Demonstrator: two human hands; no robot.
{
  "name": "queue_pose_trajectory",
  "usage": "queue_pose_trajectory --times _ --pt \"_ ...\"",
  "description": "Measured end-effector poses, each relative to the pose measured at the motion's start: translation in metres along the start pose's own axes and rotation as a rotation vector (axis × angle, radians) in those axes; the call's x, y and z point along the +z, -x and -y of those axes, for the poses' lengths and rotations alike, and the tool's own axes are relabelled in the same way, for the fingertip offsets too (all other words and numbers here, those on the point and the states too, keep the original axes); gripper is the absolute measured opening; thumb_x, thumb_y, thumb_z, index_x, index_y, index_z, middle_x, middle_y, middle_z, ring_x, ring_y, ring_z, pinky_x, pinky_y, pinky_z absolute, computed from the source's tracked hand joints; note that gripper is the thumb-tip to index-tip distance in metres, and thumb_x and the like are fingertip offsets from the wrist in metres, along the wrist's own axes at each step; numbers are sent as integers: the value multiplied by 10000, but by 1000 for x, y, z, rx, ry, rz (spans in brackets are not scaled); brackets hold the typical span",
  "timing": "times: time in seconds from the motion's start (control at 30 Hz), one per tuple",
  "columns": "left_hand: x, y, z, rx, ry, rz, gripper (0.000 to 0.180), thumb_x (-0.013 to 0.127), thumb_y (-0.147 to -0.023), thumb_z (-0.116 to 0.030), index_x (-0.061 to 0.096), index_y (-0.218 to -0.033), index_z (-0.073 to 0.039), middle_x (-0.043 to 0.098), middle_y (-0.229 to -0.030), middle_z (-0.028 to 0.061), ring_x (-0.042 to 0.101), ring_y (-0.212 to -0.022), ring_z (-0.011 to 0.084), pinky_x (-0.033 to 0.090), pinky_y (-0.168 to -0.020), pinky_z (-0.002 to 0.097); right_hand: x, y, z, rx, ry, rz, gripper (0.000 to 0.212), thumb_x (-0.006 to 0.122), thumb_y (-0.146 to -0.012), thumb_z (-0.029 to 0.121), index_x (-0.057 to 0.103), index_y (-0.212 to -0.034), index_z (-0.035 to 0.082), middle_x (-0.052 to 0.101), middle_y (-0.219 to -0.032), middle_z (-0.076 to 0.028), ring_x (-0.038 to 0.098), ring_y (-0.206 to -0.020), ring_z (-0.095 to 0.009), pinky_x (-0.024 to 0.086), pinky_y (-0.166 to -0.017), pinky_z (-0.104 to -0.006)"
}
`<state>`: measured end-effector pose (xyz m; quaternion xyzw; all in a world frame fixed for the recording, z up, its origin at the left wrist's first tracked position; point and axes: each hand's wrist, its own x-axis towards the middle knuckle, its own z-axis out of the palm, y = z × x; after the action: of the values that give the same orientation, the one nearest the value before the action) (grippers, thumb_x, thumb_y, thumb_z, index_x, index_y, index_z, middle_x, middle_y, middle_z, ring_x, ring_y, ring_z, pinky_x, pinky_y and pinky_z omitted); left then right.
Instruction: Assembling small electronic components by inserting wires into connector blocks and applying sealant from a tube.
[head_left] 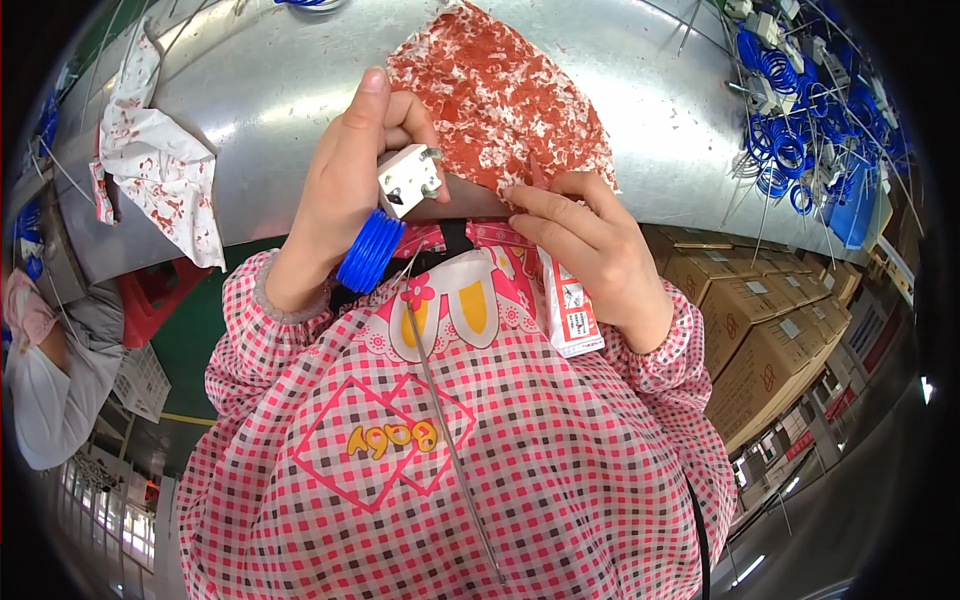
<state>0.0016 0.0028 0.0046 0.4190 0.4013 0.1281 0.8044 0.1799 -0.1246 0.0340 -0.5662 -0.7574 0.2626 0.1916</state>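
Observation:
My left hand is closed around a white block-shaped thermostat with metal terminals, its thumb raised along the side. From it hangs a tight blue coil, and a thin metal rod runs down across my checked smock. With bent fingers, my right hand grips the near edge of a worn red cloth speckled with white flakes. The thumb of that hand is mostly hidden. A red-and-white printed packet shows below the right hand, against the smock.
A metal worktable curves across the front. More blue-coiled thermostats are heaped at the right, near a blue bin. A red-stained white cloth drapes at the left. Cardboard boxes stand lower right; another person's arm is at far left.

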Motion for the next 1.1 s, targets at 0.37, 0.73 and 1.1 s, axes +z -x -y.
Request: queue_pose_trajectory --times 0.37,0.73,1.1 --pt "1 -6 4 -11 -2 -14 607 181 -900 -508 478 -709 -14 528 -562 89 551 -504 136 419 -493 208 -3 14 -2 27 72 19 251 552 -619 99 585 -846 -2 571 -1017 -91 509 -855 -273 451 -721 -333" --pt "26 7 -26 -150 287 300 592 87 -884 -511 417 -654 -76 513 -489 128 341 -311 93 247 -300 202 -15 -2 5 -7 -648 -966 194 461 -852 197 493 -921 19 565 -822 -179 515 -557 -176 423 -446 -274" --pt "72 21 -45 -177 459 314 649 126 -863 -552 418 -601 -35 475 -490 142 420 -404 164 354 -412 243 -17 -44 60 -342 -989 -1225 384 300 -899 358 492 -967 32 464 -652 -42 236 -393 -90 257 -408 -247"
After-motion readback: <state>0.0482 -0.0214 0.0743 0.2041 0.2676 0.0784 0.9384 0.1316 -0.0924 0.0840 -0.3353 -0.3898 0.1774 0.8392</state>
